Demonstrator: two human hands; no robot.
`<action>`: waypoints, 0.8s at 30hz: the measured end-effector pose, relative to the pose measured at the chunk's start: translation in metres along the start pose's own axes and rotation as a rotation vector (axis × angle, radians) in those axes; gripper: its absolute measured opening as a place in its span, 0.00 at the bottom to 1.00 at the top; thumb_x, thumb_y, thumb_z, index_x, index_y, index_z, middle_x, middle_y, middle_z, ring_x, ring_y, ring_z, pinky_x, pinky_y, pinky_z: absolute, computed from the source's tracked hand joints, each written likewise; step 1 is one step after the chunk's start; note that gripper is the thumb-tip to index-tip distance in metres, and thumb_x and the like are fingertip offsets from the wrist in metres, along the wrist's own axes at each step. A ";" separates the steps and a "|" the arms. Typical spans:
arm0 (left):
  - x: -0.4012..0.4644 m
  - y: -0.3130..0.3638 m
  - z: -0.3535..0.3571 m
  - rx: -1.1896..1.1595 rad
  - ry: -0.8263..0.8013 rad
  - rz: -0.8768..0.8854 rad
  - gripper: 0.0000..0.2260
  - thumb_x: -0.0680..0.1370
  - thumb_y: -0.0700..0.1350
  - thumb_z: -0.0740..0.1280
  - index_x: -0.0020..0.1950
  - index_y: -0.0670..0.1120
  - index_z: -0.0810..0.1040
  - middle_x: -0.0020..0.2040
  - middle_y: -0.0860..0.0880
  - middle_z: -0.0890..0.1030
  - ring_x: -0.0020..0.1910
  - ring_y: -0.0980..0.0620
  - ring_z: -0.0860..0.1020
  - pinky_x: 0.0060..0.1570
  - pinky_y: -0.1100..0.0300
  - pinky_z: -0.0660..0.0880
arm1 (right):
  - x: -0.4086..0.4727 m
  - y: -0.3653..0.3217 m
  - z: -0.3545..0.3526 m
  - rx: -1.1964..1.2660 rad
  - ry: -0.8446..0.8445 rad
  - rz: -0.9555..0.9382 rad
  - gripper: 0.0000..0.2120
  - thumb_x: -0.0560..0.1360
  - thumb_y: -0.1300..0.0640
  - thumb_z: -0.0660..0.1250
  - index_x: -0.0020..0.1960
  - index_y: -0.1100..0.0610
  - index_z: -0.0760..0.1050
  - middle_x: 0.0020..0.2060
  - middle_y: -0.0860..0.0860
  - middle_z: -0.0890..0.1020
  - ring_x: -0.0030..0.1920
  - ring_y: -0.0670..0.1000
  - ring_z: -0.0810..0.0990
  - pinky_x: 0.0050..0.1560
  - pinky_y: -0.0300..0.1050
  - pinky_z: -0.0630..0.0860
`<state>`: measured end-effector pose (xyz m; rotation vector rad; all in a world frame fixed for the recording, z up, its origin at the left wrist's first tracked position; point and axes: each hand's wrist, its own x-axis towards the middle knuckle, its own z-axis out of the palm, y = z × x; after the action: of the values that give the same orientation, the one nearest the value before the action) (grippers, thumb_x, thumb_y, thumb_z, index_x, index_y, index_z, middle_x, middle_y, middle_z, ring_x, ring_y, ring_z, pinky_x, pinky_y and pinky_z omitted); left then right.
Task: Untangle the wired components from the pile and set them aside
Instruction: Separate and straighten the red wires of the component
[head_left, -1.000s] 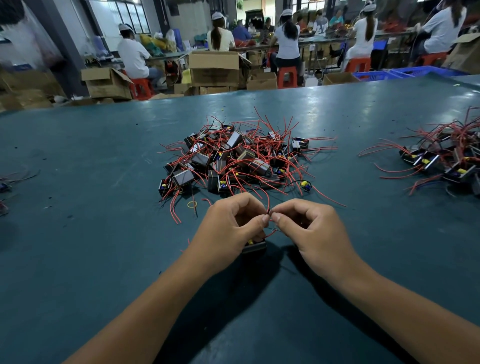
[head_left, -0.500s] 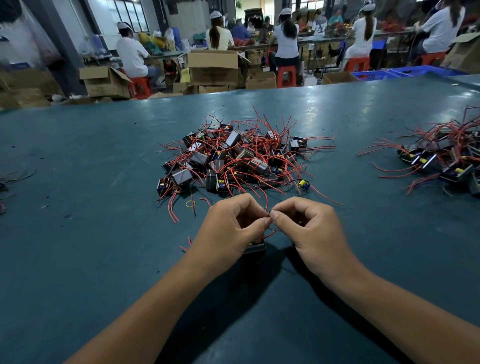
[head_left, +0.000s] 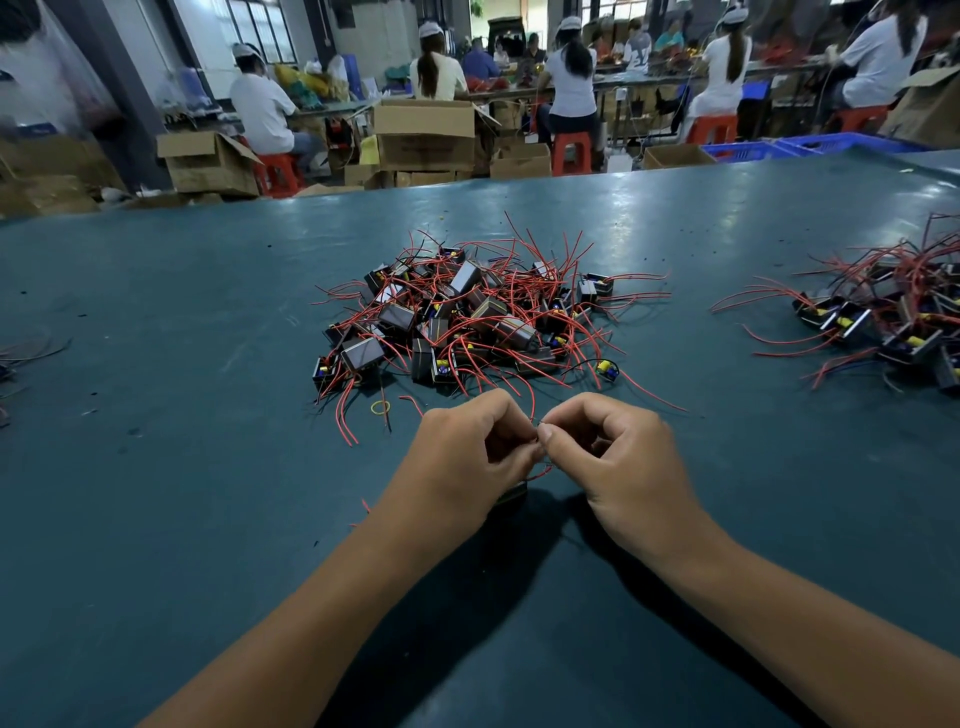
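A tangled pile (head_left: 470, 317) of small black box components with red wires lies in the middle of the teal table (head_left: 156, 467). In front of the pile, my left hand (head_left: 462, 460) and my right hand (head_left: 621, 457) meet fingertip to fingertip. Both pinch the thin red wires of one black component (head_left: 511, 492), whose body shows only as a dark edge under my left hand. The pinched wires are mostly hidden by my fingers.
A second group of wired components (head_left: 893, 312) lies at the table's right edge. A yellow rubber band (head_left: 380, 407) lies near the pile's front left. Loose wires (head_left: 26, 353) sit at the far left. Beyond the table stand cardboard boxes (head_left: 423, 135) and seated workers.
Both hands stay together in front of the pile, with only small finger movements on the wires. The pile has not moved.
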<state>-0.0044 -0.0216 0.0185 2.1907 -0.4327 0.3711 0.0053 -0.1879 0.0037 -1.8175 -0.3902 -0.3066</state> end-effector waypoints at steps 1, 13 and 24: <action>0.000 0.001 -0.002 -0.002 -0.009 0.006 0.08 0.73 0.40 0.76 0.41 0.46 0.78 0.34 0.52 0.82 0.33 0.54 0.80 0.35 0.58 0.77 | 0.000 0.000 0.000 0.003 0.000 0.002 0.06 0.74 0.61 0.72 0.39 0.54 0.80 0.31 0.50 0.82 0.29 0.45 0.74 0.32 0.38 0.71; 0.006 0.002 -0.023 0.169 -0.062 0.177 0.06 0.79 0.48 0.70 0.44 0.48 0.81 0.40 0.56 0.76 0.40 0.54 0.74 0.40 0.62 0.70 | -0.003 -0.006 -0.002 -0.121 -0.056 -0.175 0.03 0.72 0.58 0.69 0.42 0.54 0.82 0.35 0.46 0.79 0.36 0.48 0.77 0.36 0.36 0.71; 0.007 0.009 -0.025 -0.062 -0.195 -0.134 0.13 0.79 0.44 0.68 0.34 0.49 0.77 0.28 0.56 0.70 0.27 0.58 0.65 0.29 0.66 0.61 | -0.003 -0.008 -0.004 -0.293 -0.084 -0.383 0.02 0.73 0.62 0.71 0.42 0.57 0.81 0.35 0.46 0.77 0.37 0.43 0.74 0.40 0.34 0.69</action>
<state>-0.0052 -0.0080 0.0428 2.1893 -0.3950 0.0702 -0.0009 -0.1904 0.0106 -2.0404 -0.7900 -0.5777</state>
